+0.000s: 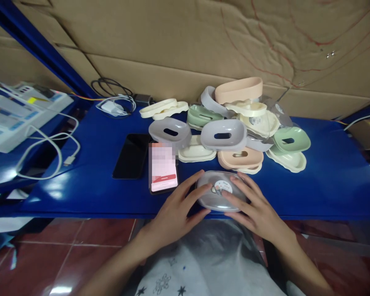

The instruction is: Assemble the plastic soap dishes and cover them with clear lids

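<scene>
You are handling a grey dish [215, 203] with both hands at the front edge of the blue table [329, 181], and the step appears to be steadying or pressing it rather than lifting it. Your left hand [180, 206] is holding its left end and your right hand [259, 206] its right end, thumbs lying along the near side and fingers spreading over the top and far rim, so the dish is sitting firmly between two wide, curved grips. The round sticker [224, 184] is facing up between your index fingers. As a judgement, any move from here is calling for even pressure from both sides, since the shiny surface is looking slippery. Just beyond your fingers, a peach dish [226, 158] is lying close enough to be bumped; the lit phone [163, 168] is lying near, left of your left hand. Your fingers are covering both ends of the dish and part of the sticker, whose print is staying unreadable. Whether clear film or a lid is giving the shine, you cannot be sure. Its underside is hiding, the phone's screen is partly blurring out, and the clear wrapping [280, 112] beyond your right hand is blending into the pile.
</scene>
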Demonstrator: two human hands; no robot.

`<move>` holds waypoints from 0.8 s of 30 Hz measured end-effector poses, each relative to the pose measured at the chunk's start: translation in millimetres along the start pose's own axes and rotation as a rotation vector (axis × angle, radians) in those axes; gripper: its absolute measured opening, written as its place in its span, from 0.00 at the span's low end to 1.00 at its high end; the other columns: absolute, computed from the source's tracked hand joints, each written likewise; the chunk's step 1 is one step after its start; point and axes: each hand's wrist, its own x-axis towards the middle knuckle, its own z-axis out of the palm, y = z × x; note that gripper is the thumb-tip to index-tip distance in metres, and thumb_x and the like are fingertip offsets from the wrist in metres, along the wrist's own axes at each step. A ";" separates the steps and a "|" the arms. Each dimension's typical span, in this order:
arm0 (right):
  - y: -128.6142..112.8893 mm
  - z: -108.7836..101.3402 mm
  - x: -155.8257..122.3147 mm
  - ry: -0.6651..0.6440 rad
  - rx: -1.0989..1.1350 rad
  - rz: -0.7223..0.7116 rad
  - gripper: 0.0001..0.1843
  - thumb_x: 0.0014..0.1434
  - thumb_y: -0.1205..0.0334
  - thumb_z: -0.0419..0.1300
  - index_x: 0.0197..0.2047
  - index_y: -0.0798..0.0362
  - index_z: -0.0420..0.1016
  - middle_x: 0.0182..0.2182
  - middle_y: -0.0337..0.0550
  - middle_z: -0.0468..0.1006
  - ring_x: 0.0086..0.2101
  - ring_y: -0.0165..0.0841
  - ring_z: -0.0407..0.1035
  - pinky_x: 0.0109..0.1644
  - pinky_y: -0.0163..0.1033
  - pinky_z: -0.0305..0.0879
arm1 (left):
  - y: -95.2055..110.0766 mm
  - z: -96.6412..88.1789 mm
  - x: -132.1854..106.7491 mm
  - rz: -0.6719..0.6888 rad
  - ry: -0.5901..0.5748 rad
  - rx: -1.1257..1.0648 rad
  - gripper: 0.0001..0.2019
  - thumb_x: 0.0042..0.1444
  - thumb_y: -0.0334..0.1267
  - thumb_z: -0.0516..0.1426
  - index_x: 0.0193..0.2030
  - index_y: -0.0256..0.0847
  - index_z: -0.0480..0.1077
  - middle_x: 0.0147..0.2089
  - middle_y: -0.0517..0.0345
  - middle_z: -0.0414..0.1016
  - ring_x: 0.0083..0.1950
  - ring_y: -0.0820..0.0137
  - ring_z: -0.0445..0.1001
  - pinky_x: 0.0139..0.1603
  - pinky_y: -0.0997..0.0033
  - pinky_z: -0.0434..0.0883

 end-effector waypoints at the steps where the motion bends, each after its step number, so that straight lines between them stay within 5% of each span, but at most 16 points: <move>1: -0.7 -2.7 -6.6 0.001 0.004 0.024 0.40 0.70 0.57 0.67 0.80 0.36 0.58 0.78 0.46 0.58 0.77 0.54 0.52 0.72 0.66 0.70 | 0.3 -0.2 -0.1 0.004 -0.015 0.008 0.29 0.74 0.43 0.60 0.78 0.50 0.57 0.80 0.44 0.58 0.79 0.52 0.64 0.72 0.42 0.75; 10: 19.6 -37.6 -121.6 0.268 -0.197 0.517 0.38 0.68 0.56 0.66 0.77 0.28 0.63 0.73 0.45 0.67 0.70 0.59 0.64 0.72 0.74 0.64 | 0.7 0.2 1.6 0.063 -0.070 0.083 0.20 0.73 0.41 0.59 0.69 0.48 0.69 0.75 0.48 0.67 0.70 0.54 0.73 0.68 0.42 0.77; 15: 73.5 -59.1 -164.1 0.497 -0.552 0.778 0.40 0.61 0.51 0.73 0.75 0.33 0.70 0.69 0.56 0.73 0.65 0.64 0.70 0.67 0.66 0.69 | -1.1 2.4 2.9 0.100 -0.085 0.111 0.18 0.72 0.38 0.61 0.66 0.48 0.72 0.73 0.49 0.70 0.68 0.54 0.73 0.68 0.39 0.76; 20: 177.4 -73.8 -167.8 0.668 -0.809 0.763 0.42 0.48 0.43 0.80 0.65 0.45 0.82 0.54 0.68 0.82 0.51 0.68 0.79 0.48 0.68 0.75 | 0.2 2.3 2.6 0.101 -0.080 0.108 0.18 0.71 0.37 0.61 0.65 0.47 0.72 0.71 0.49 0.71 0.67 0.55 0.74 0.67 0.40 0.76; 24: 217.9 -85.1 -130.2 0.513 -0.721 0.823 0.42 0.59 0.39 0.72 0.70 0.53 0.77 0.60 0.78 0.78 0.55 0.69 0.76 0.51 0.72 0.70 | 0.5 1.8 2.6 0.100 -0.075 0.107 0.18 0.71 0.36 0.61 0.65 0.47 0.72 0.71 0.49 0.71 0.67 0.55 0.74 0.68 0.41 0.76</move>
